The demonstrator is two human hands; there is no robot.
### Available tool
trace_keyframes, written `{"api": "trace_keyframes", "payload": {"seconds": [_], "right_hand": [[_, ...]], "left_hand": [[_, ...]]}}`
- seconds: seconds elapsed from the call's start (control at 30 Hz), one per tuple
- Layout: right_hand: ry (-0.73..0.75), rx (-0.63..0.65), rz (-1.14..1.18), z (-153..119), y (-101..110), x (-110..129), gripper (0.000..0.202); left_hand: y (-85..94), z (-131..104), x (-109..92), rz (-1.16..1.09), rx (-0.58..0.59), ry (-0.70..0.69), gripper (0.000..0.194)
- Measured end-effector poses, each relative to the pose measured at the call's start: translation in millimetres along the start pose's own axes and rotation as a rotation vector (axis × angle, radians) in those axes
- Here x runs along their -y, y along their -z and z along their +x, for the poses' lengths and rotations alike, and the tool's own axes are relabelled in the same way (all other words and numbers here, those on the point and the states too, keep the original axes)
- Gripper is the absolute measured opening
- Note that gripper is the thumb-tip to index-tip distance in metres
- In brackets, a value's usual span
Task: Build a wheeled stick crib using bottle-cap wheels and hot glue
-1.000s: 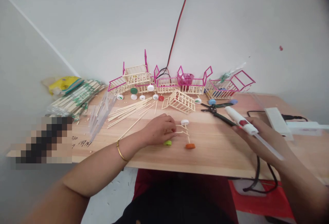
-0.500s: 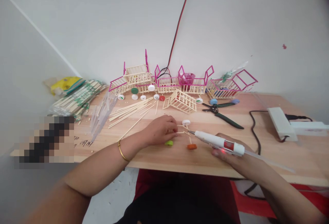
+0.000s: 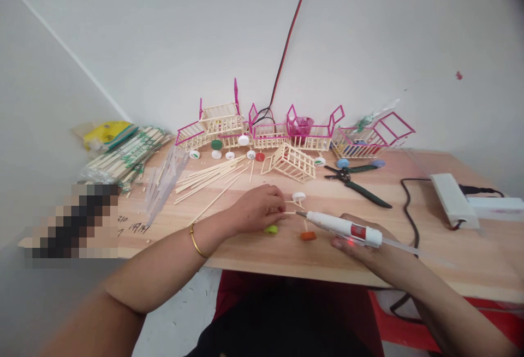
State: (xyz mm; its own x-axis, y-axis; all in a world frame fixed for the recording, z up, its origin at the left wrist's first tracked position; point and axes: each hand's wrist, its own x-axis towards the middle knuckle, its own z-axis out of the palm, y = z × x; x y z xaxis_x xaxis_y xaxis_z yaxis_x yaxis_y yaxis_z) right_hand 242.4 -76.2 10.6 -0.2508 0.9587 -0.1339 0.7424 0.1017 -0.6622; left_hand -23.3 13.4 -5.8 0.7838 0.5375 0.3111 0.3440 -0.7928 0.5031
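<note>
Left hand is gripping stick chassis near counter's front edge, right hand glue gun; gluing is seemingly demanding steadiness.

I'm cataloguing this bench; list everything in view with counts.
Carts: several, pale-magenta, back
Cup: one, pink, back
Lattice: one, pale, centre
Wheeled frame: one, pale, centre
Loose sticks: many, pale, left
Packaged sticks: many, pale, left
Packet: one, yellow, left
Glue sticks: several, translucent, left
Cutters: one, green, right
Blocks: two, white, right
Cord: one, black, right
Cable: one, red-black, top
Table: one, tan, underneath
Object: one, red, below
Glue gun: one, white, right
Left hand: one, bare, holding wheeled frame
Right hand: one, bare, gripping glue gun
</note>
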Motion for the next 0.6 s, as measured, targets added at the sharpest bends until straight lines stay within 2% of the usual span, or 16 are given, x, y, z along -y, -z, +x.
{"api": "trace_keyframes", "payload": {"seconds": [0.27, 0.6], "right_hand": [[0.016, -0.029, -0.008, -1.6, 0.1, 0.1, 0.028], [-0.010, -0.005, -0.001, -3.7, 3.4, 5.1, 0.027]], "left_hand": [[-1.0, -1.0, 0.9, -0.017, -0.021, -0.009, 0.009], [-1.7, -0.6, 0.2, -0.016, -0.025, 0.006, 0.009]]}}
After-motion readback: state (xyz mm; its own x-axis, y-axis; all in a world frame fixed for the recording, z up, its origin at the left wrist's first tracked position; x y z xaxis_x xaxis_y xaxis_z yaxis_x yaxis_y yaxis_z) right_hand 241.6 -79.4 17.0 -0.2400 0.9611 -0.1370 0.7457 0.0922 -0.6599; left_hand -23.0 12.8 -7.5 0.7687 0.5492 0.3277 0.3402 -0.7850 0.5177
